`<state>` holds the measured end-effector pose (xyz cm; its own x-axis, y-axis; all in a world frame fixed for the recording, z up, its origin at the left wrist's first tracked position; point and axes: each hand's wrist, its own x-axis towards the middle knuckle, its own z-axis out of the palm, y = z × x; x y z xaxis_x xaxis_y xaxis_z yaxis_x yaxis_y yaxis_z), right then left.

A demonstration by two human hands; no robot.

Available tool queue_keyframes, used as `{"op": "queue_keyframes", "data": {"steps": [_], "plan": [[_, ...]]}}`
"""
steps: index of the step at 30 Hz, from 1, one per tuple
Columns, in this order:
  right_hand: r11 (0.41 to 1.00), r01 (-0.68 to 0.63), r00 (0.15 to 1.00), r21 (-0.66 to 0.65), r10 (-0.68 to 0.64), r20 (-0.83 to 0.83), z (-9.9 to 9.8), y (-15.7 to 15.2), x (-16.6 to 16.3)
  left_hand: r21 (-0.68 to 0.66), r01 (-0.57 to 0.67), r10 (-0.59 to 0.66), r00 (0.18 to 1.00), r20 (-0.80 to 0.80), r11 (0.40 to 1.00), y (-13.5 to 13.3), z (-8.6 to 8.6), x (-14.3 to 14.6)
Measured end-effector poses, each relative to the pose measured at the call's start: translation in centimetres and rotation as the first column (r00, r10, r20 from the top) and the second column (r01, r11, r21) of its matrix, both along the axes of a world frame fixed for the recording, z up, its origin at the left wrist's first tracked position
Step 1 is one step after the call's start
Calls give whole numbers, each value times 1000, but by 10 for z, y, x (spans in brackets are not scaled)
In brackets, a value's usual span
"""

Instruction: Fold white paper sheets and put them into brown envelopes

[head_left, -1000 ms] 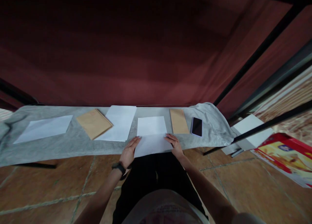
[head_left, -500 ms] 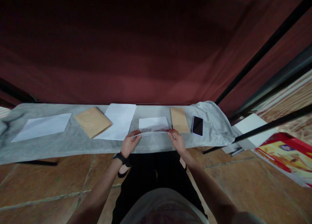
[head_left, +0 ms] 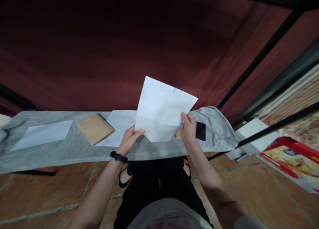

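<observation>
I hold a white sheet of paper (head_left: 161, 109) up in the air in front of me, tilted, above the grey cloth-covered bench (head_left: 74, 146). My left hand (head_left: 129, 140) pinches its lower left edge; a black band sits on that wrist. My right hand (head_left: 188, 126) grips its right edge. The raised sheet hides the part of the bench behind it, including most of a brown envelope.
On the bench lie a white sheet (head_left: 42, 133) at the left, a brown envelope (head_left: 95, 128), another white sheet (head_left: 117, 129), and a dark phone (head_left: 200, 130) at the right. A white box (head_left: 256, 132) and a red printed carton (head_left: 291, 161) sit on the tiled floor at right.
The sheet lay flat on the bench under both hands; its near edge was folded up, and now both hands have lifted it off the bench into the air.
</observation>
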<state>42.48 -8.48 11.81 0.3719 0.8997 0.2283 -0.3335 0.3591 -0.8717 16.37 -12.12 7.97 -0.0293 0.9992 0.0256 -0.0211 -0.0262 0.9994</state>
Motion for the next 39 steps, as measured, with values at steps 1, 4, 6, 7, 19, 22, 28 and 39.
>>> {"op": "queue_keyframes", "data": {"steps": [1, 4, 6, 7, 19, 22, 28, 39], "plan": [[1000, 16, 999, -7, -16, -40, 1, 1, -1, -19, 2, -2, 1000, -8, 1000, 1, 3, -1], [998, 47, 987, -48, -53, -151, -4, 3, 2, -46, -39, 40, 999, 18, 998, 6, 2, -9], [996, 3, 978, -93, -22, -207, -15, 0, 6, -32, -113, 116, 991, 74, 993, 11, -5, -17], [992, -37, 975, -122, 9, -223, -23, -4, 7, -25, -159, 161, 982, 99, 987, 15, -10, -21], [767, -378, 880, -518, 124, -458, -108, -53, 3, -124, -336, 348, 933, 92, 934, 54, -39, -33], [768, -350, 893, -536, 101, -439, -107, -44, 7, -148, -352, 368, 924, 101, 924, 56, -47, -30], [857, -328, 901, -397, 158, -404, -80, -27, 8, -128, -380, 396, 907, 143, 916, 66, -43, -36], [982, -190, 942, -8, 185, 280, -13, -16, 26, -124, -279, 305, 866, 395, 952, 86, -28, -30]]}}
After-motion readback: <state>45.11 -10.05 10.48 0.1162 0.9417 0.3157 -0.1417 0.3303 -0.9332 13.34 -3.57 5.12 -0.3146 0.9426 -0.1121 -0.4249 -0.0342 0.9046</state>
